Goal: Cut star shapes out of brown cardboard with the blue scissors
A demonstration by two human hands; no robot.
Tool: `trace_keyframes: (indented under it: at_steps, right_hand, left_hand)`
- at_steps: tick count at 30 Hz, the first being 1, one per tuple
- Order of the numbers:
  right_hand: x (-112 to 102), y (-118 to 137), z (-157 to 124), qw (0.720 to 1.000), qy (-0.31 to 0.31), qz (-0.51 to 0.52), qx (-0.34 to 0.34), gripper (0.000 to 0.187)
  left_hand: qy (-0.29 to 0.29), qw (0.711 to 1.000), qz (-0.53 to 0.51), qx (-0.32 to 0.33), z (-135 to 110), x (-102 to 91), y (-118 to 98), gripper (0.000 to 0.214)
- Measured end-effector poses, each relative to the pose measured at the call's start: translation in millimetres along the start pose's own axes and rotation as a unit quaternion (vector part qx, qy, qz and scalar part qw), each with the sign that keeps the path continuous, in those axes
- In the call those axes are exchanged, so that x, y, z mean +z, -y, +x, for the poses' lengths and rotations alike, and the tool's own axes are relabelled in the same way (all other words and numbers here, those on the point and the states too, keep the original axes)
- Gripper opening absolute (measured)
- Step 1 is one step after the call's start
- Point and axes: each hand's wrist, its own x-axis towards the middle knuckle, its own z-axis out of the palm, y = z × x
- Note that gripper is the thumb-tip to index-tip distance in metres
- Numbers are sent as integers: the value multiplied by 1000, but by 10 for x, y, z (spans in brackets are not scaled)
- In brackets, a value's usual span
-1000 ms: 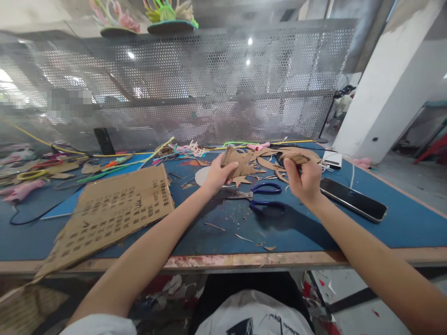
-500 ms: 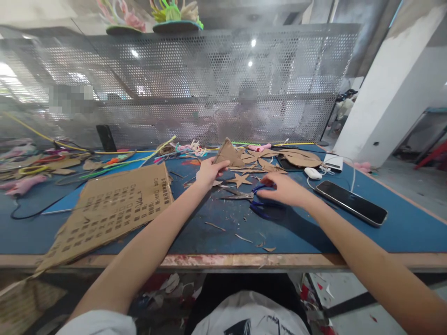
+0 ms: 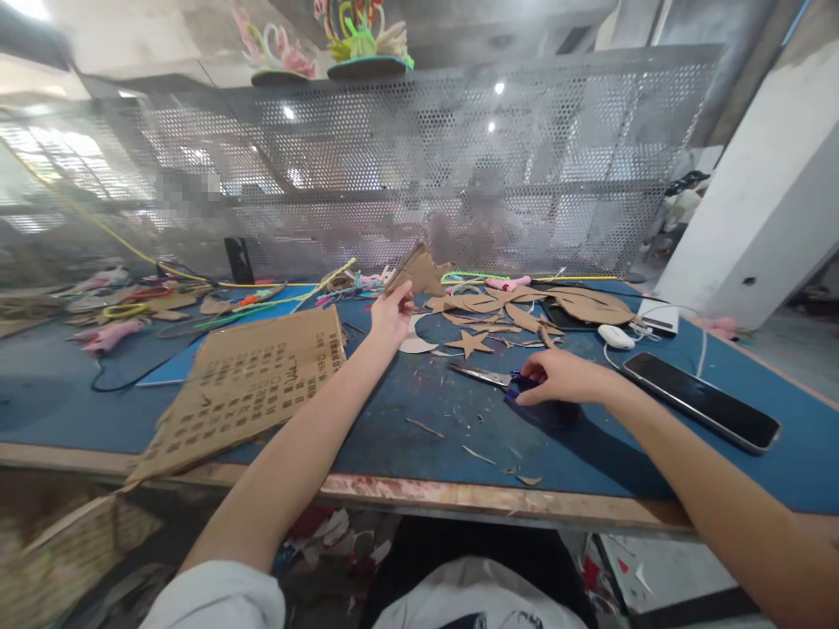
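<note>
My left hand [image 3: 391, 316] pinches a piece of brown cardboard [image 3: 423, 273], lifted over the far middle of the table. My right hand [image 3: 549, 377] is closed on the blue handles of a pair of scissors [image 3: 481, 375], whose blades point left just above the blue tabletop. Between the hands lie a cardboard star [image 3: 469, 343] and a pale crescent shape [image 3: 415, 339]. Behind the star is a loose pile of cut cardboard leaf shapes [image 3: 521, 316]. A large printed cardboard sheet [image 3: 242, 376] lies left of my left forearm.
A phone [image 3: 701, 400], a white earbud case [image 3: 616, 337] and a white power bank [image 3: 659, 316] with cables lie at the right. Pink glue guns [image 3: 108, 335] and bundled craft stems sit at the left. A perforated metal screen [image 3: 426, 175] stands along the back edge. Small scraps dot the front.
My right hand has taken hold of the scissors, and their blades have closed together. My left hand still holds the cardboard piece. The whole view has shifted a little.
</note>
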Motion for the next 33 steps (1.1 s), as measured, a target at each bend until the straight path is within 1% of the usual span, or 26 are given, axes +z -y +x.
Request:
trace_keyframes:
  at_steps: [2, 4, 7, 10, 13, 15, 16, 17, 19, 21, 22, 24, 26, 28, 30, 31, 33]
  right_hand:
    - [-32, -28, -27, 999, 27, 2, -26, 54]
    - [-30, -30, -47, 998, 34, -12, -42, 51]
    - [35, -16, -28, 999, 0, -42, -29, 41]
    - [99, -54, 67, 995, -76, -52, -33, 35]
    - [85, -169, 194, 980, -193, -29, -34, 26]
    - [43, -260, 260, 962, -273, 25, -6, 26]
    - [21, -300, 284, 950, -306, 66, 10, 29]
    - [2, -333, 301, 937, -331, 111, 19, 34]
    - [-18, -369, 325, 911, -363, 196, 15, 42]
    - [-13, -373, 347, 895, -366, 256, -4, 46]
    - [-5, -369, 359, 892, -357, 277, -8, 48]
    - [14, -361, 384, 898, -326, 296, 5, 49]
    - [27, -369, 402, 912, -308, 268, 37, 47]
    - [31, -399, 405, 926, -319, 189, 70, 43]
    - [33, -441, 396, 938, -323, 96, 87, 38]
    - [35, -461, 390, 943, -316, 58, 89, 37]
    - [49, -482, 382, 947, -311, 0, 78, 34]
  left_hand:
    - [-12, 1000, -21, 0, 31, -21, -5, 23]
    - [-16, 999, -29, -10, 40, -40, 4, 23]
    - [-11, 999, -25, -23, 19, -52, 35, 18]
    - [14, 1000, -11, -19, -12, -40, 66, 10]
    - [2, 999, 30, -26, -25, -19, 84, 7]
    - [-15, 998, 49, -37, -30, -2, 92, 8]
    - [-13, 998, 53, -41, -36, 7, 97, 10]
    - [-3, 997, 57, -45, -47, 17, 102, 12]
    - [23, 996, 66, -51, -83, 37, 117, 17]
    - [51, 994, 74, -56, -131, 54, 141, 22]
    - [69, 993, 81, -56, -157, 61, 157, 24]
    - [117, 987, 101, -44, -203, 73, 192, 27]
    - [172, 977, 124, -25, -240, 85, 224, 29]
    - [205, 969, 134, -13, -272, 105, 243, 31]
    - [201, 972, 119, -10, -294, 130, 244, 26]
    - [182, 978, 103, -10, -299, 141, 238, 22]
    - [120, 990, 65, -34, -290, 150, 216, 15]
